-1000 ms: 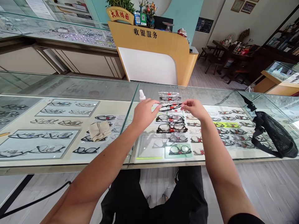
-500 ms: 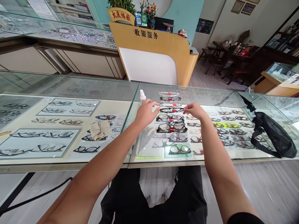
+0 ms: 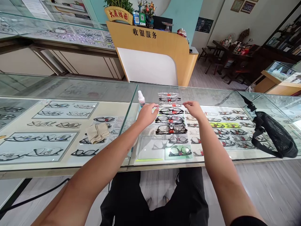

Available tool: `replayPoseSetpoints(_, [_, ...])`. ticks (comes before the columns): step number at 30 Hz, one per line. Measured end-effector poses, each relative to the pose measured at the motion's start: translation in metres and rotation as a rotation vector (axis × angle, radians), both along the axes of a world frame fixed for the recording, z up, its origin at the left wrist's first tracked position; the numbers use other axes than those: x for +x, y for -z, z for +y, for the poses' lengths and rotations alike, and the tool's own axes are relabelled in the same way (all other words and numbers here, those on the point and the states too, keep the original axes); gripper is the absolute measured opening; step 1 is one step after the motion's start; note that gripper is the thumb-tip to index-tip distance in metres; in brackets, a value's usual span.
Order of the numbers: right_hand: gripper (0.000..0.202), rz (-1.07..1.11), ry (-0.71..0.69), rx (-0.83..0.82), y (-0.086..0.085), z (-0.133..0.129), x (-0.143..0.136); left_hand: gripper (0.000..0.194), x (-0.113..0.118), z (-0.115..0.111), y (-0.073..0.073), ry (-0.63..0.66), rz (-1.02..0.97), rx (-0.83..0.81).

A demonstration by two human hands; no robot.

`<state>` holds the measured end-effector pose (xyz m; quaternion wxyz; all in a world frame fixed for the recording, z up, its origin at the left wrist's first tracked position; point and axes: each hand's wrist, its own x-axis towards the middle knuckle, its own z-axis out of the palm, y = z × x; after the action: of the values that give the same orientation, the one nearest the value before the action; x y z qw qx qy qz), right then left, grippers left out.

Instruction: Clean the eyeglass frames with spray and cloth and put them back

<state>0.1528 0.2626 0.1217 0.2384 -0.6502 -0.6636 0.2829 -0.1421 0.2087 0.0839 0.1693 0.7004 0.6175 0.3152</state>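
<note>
A column of eyeglasses stands on the glass counter in front of me. My left hand (image 3: 147,114) is at the left end of a clear-framed pair of eyeglasses (image 3: 170,104), thumb and forefinger apart. At its right end is my right hand (image 3: 193,110), its fingers stretched toward the frame. Whether the fingertips touch it I cannot tell. Just nearer lies a black pair of eyeglasses (image 3: 171,111) with a red tag between the lenses. More dark frames (image 3: 171,129) sit closer to me. A white spray bottle (image 3: 141,98) stands behind my left hand.
A beige cloth (image 3: 97,133) lies on the counter to the left, and a black mesh bag (image 3: 274,135) to the right. Many eyeglasses show under the glass, some on trays (image 3: 70,150). Beyond the counter is a wooden cashier desk (image 3: 150,47).
My right hand has come away from the end of the black eyeglasses and moved slightly farther out, to the clear pair. My left hand has shifted little. The view has tilted slightly.
</note>
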Motion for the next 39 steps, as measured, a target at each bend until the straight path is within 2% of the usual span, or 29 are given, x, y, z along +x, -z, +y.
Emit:
replayPoseSetpoints(6, [0.029, -0.031, 0.03, 0.085, 0.02, 0.007, -0.019, 0.03, 0.0, 0.001, 0.001, -0.01, -0.077, -0.013])
replayPoseSetpoints(10, [0.023, -0.02, 0.034, 0.133, 0.022, 0.008, -0.019, 0.03, 0.001, -0.001, -0.002, -0.045, -0.138, -0.013])
replayPoseSetpoints(14, [0.024, 0.046, 0.013, 0.219, 0.015, 0.007, -0.015, 0.026, 0.005, -0.005, -0.009, -0.053, -0.24, 0.064])
replayPoseSetpoints(19, [0.037, 0.404, -0.035, 0.439, 0.001, 0.002, -0.011, 0.023, 0.012, -0.015, -0.021, -0.025, -0.352, 0.148])
replayPoseSetpoints(24, [0.051, 0.56, -0.123, 0.461, -0.018, -0.01, -0.011, 0.023, 0.01, -0.02, -0.035, -0.061, -0.441, 0.141])
replayPoseSetpoints(27, [0.058, 0.578, -0.217, 0.423, -0.026, -0.019, -0.014, 0.024, 0.008, -0.022, -0.046, 0.005, -0.466, 0.113])
replayPoseSetpoints(31, [0.064, 0.581, -0.349, 0.323, -0.031, -0.03, -0.021, 0.028, 0.01, -0.028, -0.056, 0.179, -0.474, 0.017])
replayPoseSetpoints(35, [0.066, 0.583, -0.402, 0.279, -0.035, -0.037, -0.029, 0.03, 0.016, -0.034, -0.058, 0.308, -0.508, -0.088])
replayPoseSetpoints(39, [0.067, 0.591, -0.406, 0.271, -0.039, -0.042, -0.034, 0.032, 0.02, -0.038, -0.058, 0.347, -0.598, -0.149])
